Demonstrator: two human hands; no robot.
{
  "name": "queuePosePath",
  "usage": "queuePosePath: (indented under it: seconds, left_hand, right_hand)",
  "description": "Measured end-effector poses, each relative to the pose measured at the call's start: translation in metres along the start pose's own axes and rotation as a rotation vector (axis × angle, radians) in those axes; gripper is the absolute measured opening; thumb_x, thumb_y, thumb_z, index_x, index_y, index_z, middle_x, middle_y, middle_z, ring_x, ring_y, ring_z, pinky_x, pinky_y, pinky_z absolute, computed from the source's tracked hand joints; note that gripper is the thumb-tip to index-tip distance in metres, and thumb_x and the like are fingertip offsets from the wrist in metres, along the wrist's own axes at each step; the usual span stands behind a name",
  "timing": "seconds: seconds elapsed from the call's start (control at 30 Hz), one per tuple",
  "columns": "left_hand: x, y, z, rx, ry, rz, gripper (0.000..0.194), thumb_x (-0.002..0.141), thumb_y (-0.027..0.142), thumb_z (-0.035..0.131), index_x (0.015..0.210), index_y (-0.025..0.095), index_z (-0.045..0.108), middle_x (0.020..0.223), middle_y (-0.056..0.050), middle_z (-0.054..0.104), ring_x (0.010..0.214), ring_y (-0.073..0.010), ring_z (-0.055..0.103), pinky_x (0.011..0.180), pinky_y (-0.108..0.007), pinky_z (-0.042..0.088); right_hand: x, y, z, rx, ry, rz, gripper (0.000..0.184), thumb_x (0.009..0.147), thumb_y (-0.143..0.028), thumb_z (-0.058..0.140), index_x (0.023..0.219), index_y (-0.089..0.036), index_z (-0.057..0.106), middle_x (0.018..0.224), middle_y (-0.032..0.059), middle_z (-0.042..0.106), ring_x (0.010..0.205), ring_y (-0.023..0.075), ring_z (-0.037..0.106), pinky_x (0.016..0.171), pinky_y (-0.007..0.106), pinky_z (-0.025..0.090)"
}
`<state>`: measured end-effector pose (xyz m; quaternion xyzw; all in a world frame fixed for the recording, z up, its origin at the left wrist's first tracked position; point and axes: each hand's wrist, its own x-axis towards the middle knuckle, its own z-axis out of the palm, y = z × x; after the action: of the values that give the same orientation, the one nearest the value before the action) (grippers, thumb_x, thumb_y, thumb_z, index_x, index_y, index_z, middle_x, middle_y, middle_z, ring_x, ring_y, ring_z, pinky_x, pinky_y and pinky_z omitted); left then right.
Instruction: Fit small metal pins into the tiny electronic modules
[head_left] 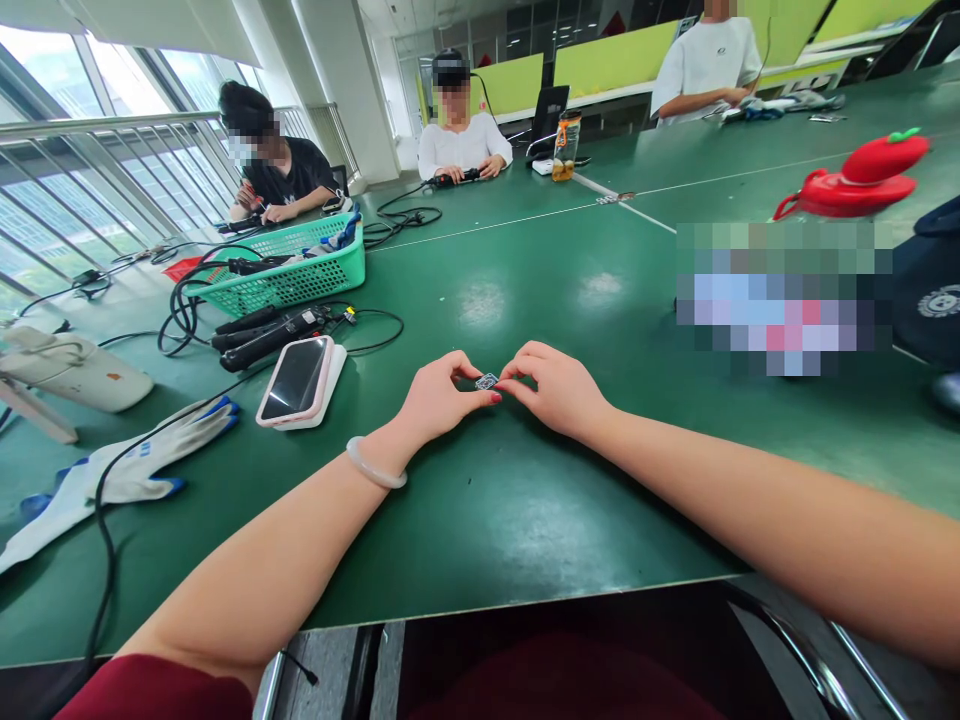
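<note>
Green tabletop: a small patterned piece is pinched by left hand and right hand; presumably light and stiff, it is best held by its edges.

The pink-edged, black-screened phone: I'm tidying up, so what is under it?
A flat, pale white object shows beneath the phone, jutting out at its right side. Most of its top is covered, so I cannot tell what it is.

Tabletop smooth, glossy; basket plastic; glove cloth; phone screen glossy.
</note>
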<state>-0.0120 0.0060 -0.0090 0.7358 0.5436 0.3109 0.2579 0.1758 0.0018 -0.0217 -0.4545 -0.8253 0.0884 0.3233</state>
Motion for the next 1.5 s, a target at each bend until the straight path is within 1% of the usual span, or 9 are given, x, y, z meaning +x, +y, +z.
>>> queuePosePath:
  seconds: [0.57, 0.7, 0.83, 0.93, 1.0, 1.1, 1.27, 1.37, 1.5]
  left_hand:
    - [0.000, -0.003, 0.001, -0.167, 0.002, 0.060, 0.041, 0.055, 0.045, 0.080, 0.072, 0.017, 0.056, 0.082, -0.002, 0.064, 0.084, -0.0189, 0.059, 0.080, -0.035, 0.046]
    - [0.000, 0.000, 0.001, -0.378, -0.068, 0.008, 0.040, 0.053, 0.037, 0.082, 0.072, 0.016, 0.054, 0.078, -0.002, 0.064, 0.076, -0.0156, 0.060, 0.075, -0.033, 0.046]
    - [0.001, 0.003, 0.000, -0.697, -0.189, -0.090, 0.037, 0.053, 0.028, 0.082, 0.070, 0.015, 0.052, 0.072, 0.001, 0.064, 0.068, -0.0107, 0.059, 0.070, -0.028, 0.046]
    - [0.001, 0.004, -0.001, -0.794, -0.176, -0.104, 0.034, 0.055, 0.025, 0.082, 0.070, 0.015, 0.053, 0.072, 0.001, 0.065, 0.068, -0.0090, 0.059, 0.070, -0.026, 0.045]
    - [0.001, 0.003, -0.001, -0.790, -0.142, -0.122, 0.033, 0.055, 0.024, 0.081, 0.070, 0.014, 0.053, 0.071, 0.001, 0.065, 0.067, -0.0084, 0.058, 0.070, -0.025, 0.045]
    - [0.003, 0.001, 0.000, -0.740, -0.111, -0.162, 0.033, 0.054, 0.024, 0.081, 0.069, 0.014, 0.054, 0.072, 0.001, 0.065, 0.067, -0.0082, 0.058, 0.070, -0.025, 0.044]
    - [0.005, -0.001, 0.002, -0.692, -0.124, -0.180, 0.034, 0.054, 0.024, 0.082, 0.071, 0.014, 0.054, 0.073, 0.001, 0.066, 0.069, -0.0094, 0.059, 0.073, -0.028, 0.045]
    - [0.005, -0.001, 0.002, -0.661, -0.142, -0.184, 0.034, 0.054, 0.024, 0.082, 0.072, 0.014, 0.054, 0.072, 0.000, 0.066, 0.069, -0.0097, 0.059, 0.073, -0.028, 0.045]
    - [0.005, -0.002, 0.002, -0.634, -0.144, -0.182, 0.035, 0.054, 0.025, 0.082, 0.073, 0.014, 0.055, 0.072, 0.000, 0.066, 0.069, -0.0106, 0.059, 0.073, -0.029, 0.046]
  right_hand:
    - [-0.001, 0.001, -0.001, 0.036, 0.075, -0.031, 0.011, 0.085, -0.028, 0.060, 0.079, -0.020, 0.065, 0.083, 0.0015, 0.061, 0.075, 0.0134, 0.056, 0.067, 0.025, 0.043]
    - [-0.002, 0.000, -0.003, 0.048, 0.120, -0.069, 0.009, 0.085, -0.028, 0.059, 0.085, -0.021, 0.066, 0.083, 0.0018, 0.062, 0.073, 0.0133, 0.057, 0.066, 0.025, 0.043]
    - [-0.004, -0.005, -0.006, 0.044, 0.178, -0.178, 0.019, 0.089, -0.030, 0.052, 0.087, -0.023, 0.070, 0.085, 0.0031, 0.066, 0.076, 0.0141, 0.060, 0.068, 0.025, 0.045]
    - [-0.004, -0.005, -0.009, 0.022, 0.193, -0.222, 0.024, 0.091, -0.031, 0.049, 0.092, -0.023, 0.072, 0.086, 0.0040, 0.068, 0.077, 0.0148, 0.061, 0.069, 0.025, 0.047]
    - [-0.003, -0.002, -0.010, -0.001, 0.152, -0.190, 0.026, 0.091, -0.028, 0.047, 0.100, -0.023, 0.071, 0.091, 0.0044, 0.068, 0.081, 0.0157, 0.061, 0.072, 0.027, 0.047]
    - [0.000, 0.008, -0.010, -0.047, 0.003, -0.065, 0.026, 0.090, -0.023, 0.048, 0.106, -0.021, 0.068, 0.096, 0.0044, 0.068, 0.088, 0.0179, 0.061, 0.079, 0.030, 0.048]
    - [0.006, 0.023, -0.007, -0.077, -0.202, 0.046, 0.013, 0.083, -0.027, 0.060, 0.089, -0.021, 0.070, 0.092, 0.0045, 0.066, 0.092, 0.0204, 0.058, 0.085, 0.034, 0.046]
    - [0.009, 0.024, -0.007, -0.077, -0.243, 0.048, 0.010, 0.082, -0.023, 0.060, 0.077, -0.021, 0.068, 0.084, 0.0035, 0.065, 0.088, 0.0197, 0.057, 0.083, 0.033, 0.044]
    - [0.009, 0.023, -0.008, -0.052, -0.251, 0.047, 0.015, 0.084, -0.021, 0.057, 0.072, -0.020, 0.066, 0.082, 0.0039, 0.064, 0.085, 0.0186, 0.057, 0.079, 0.031, 0.044]
